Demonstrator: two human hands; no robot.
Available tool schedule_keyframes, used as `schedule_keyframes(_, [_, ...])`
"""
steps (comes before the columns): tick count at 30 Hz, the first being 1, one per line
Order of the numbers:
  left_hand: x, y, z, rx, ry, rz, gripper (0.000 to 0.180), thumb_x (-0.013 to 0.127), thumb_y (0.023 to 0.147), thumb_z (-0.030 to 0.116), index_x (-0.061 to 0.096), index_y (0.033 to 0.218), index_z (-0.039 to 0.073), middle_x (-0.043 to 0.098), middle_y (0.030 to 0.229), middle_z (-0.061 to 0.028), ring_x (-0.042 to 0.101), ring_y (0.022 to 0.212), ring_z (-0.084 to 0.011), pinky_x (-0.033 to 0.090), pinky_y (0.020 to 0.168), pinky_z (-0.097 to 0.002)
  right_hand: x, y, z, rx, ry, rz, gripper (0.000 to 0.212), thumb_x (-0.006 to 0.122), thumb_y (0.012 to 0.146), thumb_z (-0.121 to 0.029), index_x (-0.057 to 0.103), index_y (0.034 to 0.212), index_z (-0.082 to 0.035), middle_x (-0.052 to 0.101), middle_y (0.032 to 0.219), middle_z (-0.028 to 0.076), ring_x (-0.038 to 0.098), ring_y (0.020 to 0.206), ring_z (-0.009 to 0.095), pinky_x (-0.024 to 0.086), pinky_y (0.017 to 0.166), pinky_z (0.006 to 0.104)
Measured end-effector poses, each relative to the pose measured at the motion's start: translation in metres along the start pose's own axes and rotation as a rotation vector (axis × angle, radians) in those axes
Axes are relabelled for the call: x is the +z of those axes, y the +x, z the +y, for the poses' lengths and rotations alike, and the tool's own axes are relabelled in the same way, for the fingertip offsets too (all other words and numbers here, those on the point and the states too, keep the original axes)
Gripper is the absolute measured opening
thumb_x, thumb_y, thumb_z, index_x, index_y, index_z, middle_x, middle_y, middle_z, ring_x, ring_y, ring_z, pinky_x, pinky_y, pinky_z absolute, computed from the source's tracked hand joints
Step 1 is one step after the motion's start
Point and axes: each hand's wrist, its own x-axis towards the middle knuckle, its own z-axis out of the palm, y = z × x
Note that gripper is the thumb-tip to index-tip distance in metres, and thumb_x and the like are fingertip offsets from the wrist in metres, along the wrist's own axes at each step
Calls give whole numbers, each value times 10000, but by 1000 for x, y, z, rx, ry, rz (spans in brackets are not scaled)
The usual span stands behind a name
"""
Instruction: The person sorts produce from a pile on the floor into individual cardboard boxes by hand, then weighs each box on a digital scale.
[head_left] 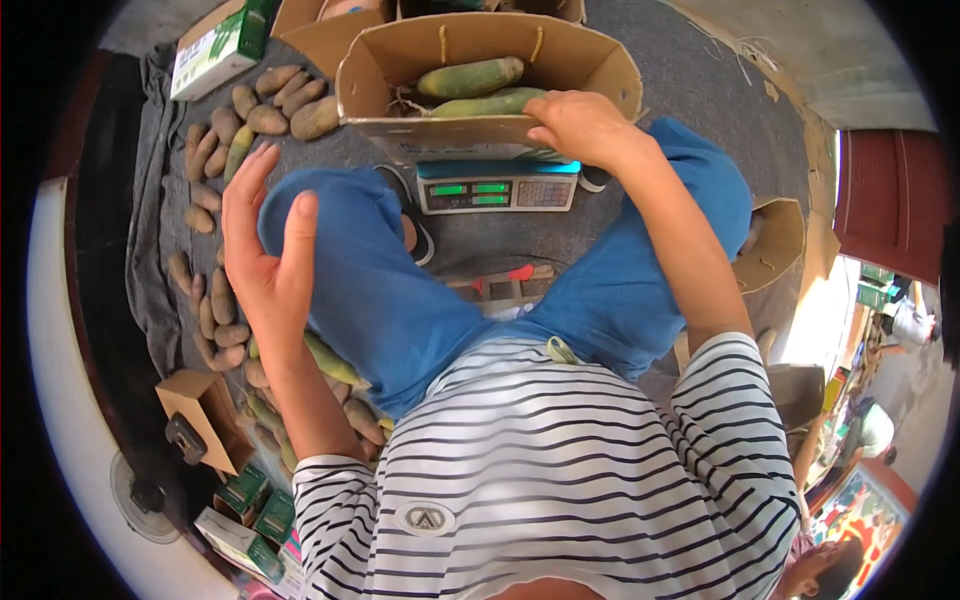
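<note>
A cardboard box [400, 140] with two yellow cord loops stands in front of me on a digital scale [497, 193] with lit green displays. Inside lie two long green radishes [470, 77], one behind the other. My right hand [585, 128] grips the box's near rim toward its right end, fingers over the edge and thumb outside. Those fingertips are close to the nearer radish's end; whether they touch it I cannot tell. My left hand [265, 235] is raised above my left knee, fingers apart and holding nothing. Brown tubers [267, 120] lie on the dark cloth beyond it.
More tubers and green radishes [330, 360] lie by my left thigh. A white and green carton [215, 50] stands at the far left, other open cardboard boxes [330, 35] behind the scale. Another box [775, 245] is by my right knee. People are at the far right.
</note>
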Motion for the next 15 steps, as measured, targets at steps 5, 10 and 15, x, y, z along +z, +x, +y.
schedule_keyframes(5, [43, 48, 5, 295, 221, -146, 359, 651, 809, 152, 559, 1131, 22, 593, 1093, -177, 574, 1023, -318, 446, 864, -362, -48, -28, 10, -71, 118, 332, 275, 555, 879, -265, 582, 1076, -76, 613, 996, 120, 585, 916, 322, 469, 787, 399])
schedule_keyframes(10, [62, 40, -10, 212, 502, -642, 318, 642, 809, 207, 560, 1055, 21, 612, 953, -188, 585, 858, -390, 464, 703, -451, -88, -81, 21, 108, 264, 565, 290, 558, 888, -250, 599, 1098, -54, 620, 1014, 111, 597, 928, 288, 464, 799, 363])
schedule_keyframes(15, [65, 44, -10, 249, 471, -600, 319, 636, 815, 204, 565, 1073, 30, 614, 989, -179, 591, 873, -374, 469, 716, -432, -43, -132, 58, 289, 345, 666, 340, 546, 891, -332, 622, 1063, -49, 616, 1042, 120, 587, 959, 293, 458, 836, 356])
